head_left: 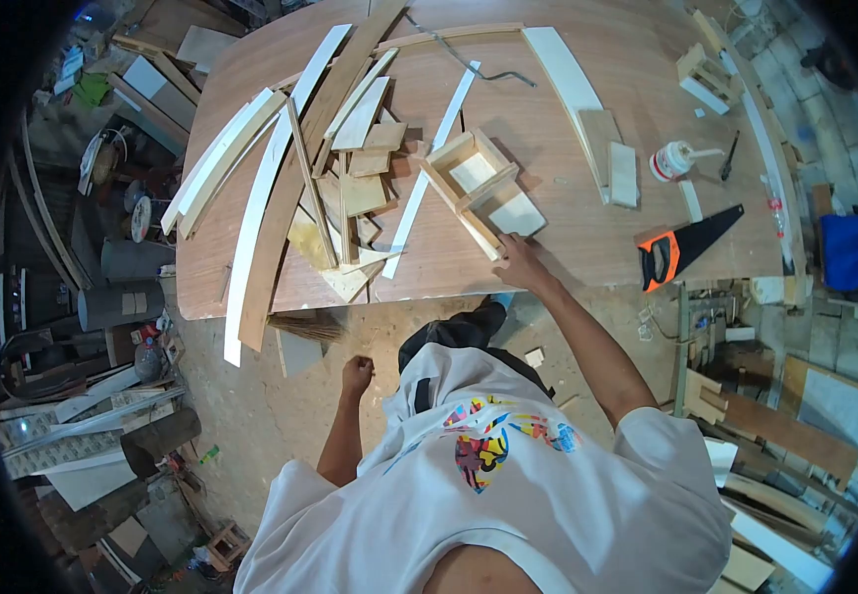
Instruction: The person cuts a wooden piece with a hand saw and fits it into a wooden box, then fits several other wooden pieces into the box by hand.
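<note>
An open wooden box frame [466, 197] with a crosspiece and pale panels inside lies near the middle of the table's front part. My right hand [520, 262] has its fingers closed on the box's near corner. Beyond the front edge, over the floor, my left hand [358, 374] hangs with its fingers curled and nothing visible in them. A long white strip [433, 168] lies just left of the box. Farther left is a pile of short wood offcuts [365, 193].
Long boards [290, 178] cross the table's left side and overhang its front edge. To the right lie a handsaw [686, 246] with an orange and black handle, a white glue bottle [670, 161], a screwdriver [731, 156] and a white board [563, 74]. A broom head [305, 327] shows below the edge.
</note>
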Available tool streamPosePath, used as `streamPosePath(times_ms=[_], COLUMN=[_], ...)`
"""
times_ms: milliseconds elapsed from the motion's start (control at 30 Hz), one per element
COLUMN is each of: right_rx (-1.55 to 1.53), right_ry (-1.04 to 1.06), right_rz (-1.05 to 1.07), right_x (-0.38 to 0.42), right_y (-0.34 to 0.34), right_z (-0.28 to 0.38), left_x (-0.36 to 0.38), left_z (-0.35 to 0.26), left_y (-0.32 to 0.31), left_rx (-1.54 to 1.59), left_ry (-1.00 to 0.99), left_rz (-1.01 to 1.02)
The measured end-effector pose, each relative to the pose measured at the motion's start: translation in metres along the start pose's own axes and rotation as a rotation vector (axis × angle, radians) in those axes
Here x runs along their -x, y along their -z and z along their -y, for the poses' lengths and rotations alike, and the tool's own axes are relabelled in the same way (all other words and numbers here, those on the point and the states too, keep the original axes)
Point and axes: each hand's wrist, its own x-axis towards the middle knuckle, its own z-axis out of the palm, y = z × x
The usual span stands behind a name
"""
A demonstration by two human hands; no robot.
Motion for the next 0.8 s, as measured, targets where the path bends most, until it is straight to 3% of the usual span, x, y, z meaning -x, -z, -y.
streamPosePath(times_ms=[67, 133, 267, 367, 433, 633, 700, 800], right_rx=[0.013, 0.122, -0.030, -0.037, -0.150, -0.137, -0.073, -0.032], right_ry=[0.003, 0.069, -0.063, -0.122, -0.210, -0.277, -0.273, -0.287], right_rz=[-0.119, -0.362, -0.302, -0.382, -0.481, -0.439, -0.446, -0.453], right_x=[0.012, 0.028, 0.036, 0.034, 0.028, 0.016, 0.016, 0.017], right_y=[-0.009, -0.027, -0.045, -0.055, -0.049, -0.038, -0.034, -0.037], right_z=[-0.004, -0.008, -0.008, -0.009, 0.001, 0.015, 0.023, 0.028], left_x=[0.014, 0.030, 0.024, 0.018, 0.004, -0.045, -0.062, -0.081], left_z=[0.027, 0.052, 0.066, 0.031, 0.012, -0.060, -0.089, -0.134], left_y=[0.024, 0.050, 0.077, 0.078, 0.071, 0.048, 0.050, 0.054], left_rx=[-0.014, -0.049, -0.035, 0.119, 0.101, 0.013, -0.270, -0.259], left_ry=[0.258, 0.295, 0.403, 0.390, 0.324, 0.000, -0.314, -0.326], left_rz=[0.095, 0.153, 0.131, 0.044, 0.079, 0.246, 0.247, 0.254])
